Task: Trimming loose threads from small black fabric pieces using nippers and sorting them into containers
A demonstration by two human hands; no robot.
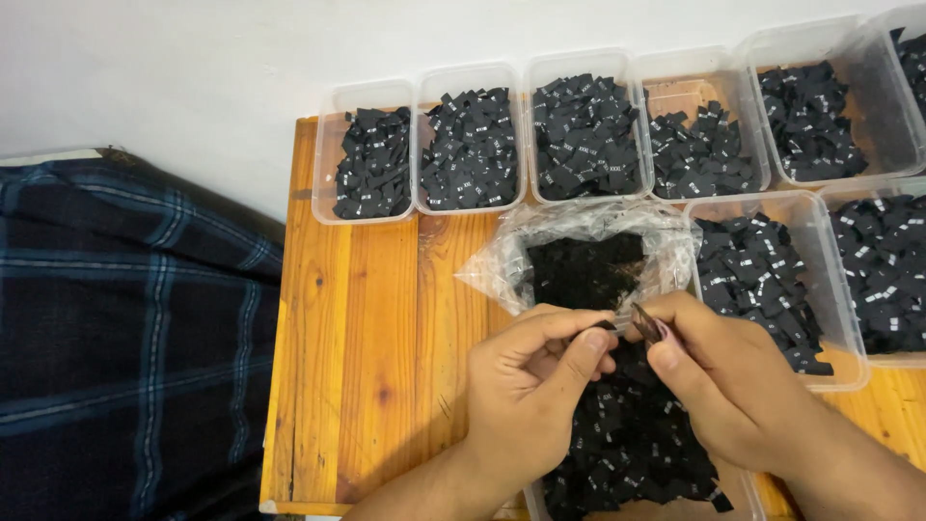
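Observation:
My left hand [533, 384] and my right hand [719, 376] meet over a clear tub of small black fabric labels [632, 444] at the near edge of the wooden table [371, 328]. Both pinch the same small black label [637, 325] between thumb and fingers. Just behind my fingertips lies a clear plastic bag [588, 253], open, with more black labels inside.
A row of several clear plastic tubs [471, 150] holding black labels lines the far edge against a white wall; two more tubs [772, 280] stand at the right. A dark blue plaid cloth [125, 328] lies left of the table. Bare wood shows at the table's left.

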